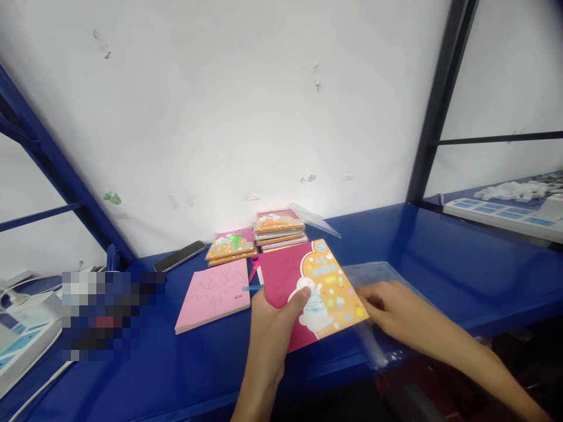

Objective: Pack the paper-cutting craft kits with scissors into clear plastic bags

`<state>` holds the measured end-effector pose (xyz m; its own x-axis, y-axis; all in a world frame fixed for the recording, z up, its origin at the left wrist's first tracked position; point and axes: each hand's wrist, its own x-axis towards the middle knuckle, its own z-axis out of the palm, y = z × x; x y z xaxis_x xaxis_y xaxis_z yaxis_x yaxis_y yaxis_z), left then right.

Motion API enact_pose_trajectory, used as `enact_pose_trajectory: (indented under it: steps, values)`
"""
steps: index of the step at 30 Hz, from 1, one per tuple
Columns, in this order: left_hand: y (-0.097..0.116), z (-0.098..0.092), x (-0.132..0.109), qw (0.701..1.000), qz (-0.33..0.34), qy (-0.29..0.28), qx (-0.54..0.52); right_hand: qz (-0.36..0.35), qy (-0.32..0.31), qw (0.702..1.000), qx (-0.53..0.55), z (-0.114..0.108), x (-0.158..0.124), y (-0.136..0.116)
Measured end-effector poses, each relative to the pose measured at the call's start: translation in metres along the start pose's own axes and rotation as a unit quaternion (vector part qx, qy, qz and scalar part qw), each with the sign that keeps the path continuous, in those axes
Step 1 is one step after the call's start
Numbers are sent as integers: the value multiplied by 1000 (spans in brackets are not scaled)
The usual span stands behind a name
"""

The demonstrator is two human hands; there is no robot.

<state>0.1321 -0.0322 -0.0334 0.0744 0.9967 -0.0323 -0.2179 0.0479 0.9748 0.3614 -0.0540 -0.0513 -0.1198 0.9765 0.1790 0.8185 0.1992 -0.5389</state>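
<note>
My left hand (275,322) grips a booklet (336,296) by its left side, thumb on top of the cover. This cover is magenta and orange with a white bear in a striped scarf. At the booklet's right edge, my right hand (391,308) has its fingers pinched on a clear plastic sleeve (373,272), which hangs past the table's front edge. The fingertips are partly hidden. A pink pad (215,293) with a line drawing of a winged figure lies left of my left hand. Pink-handled scissors (254,266) and a blue pen-like stick (251,288) show partly behind the booklet.
Behind the booklet stand a stack of wrapped booklets (279,225) and a smaller pile (231,246) against the wall. A clear plastic piece (314,218) leans off the stack. A phone (180,256) lies at left, near power strips (24,346) with cables. Metal posts flank the blue table (461,258).
</note>
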Motion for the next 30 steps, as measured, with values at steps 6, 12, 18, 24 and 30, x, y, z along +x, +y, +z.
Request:
enact_pose_trajectory:
  steps: [6,12,18,24,30]
  values:
    - [6,-12,-2,997,25,48,57,29,1,1000,-5,-7,-1,-8]
    - [17,-5,-9,995,18,99,-22,43,9,999,-14,-4,-3,-21]
    - [23,15,-39,997,17,75,-32,29,-50,997,53,-1,0,-18]
    - [21,26,-61,996,-3,36,83,-11,-47,992,120,-4,0,-13]
    - [28,10,-56,966,48,91,236,61,-20,994,84,0,1,-13]
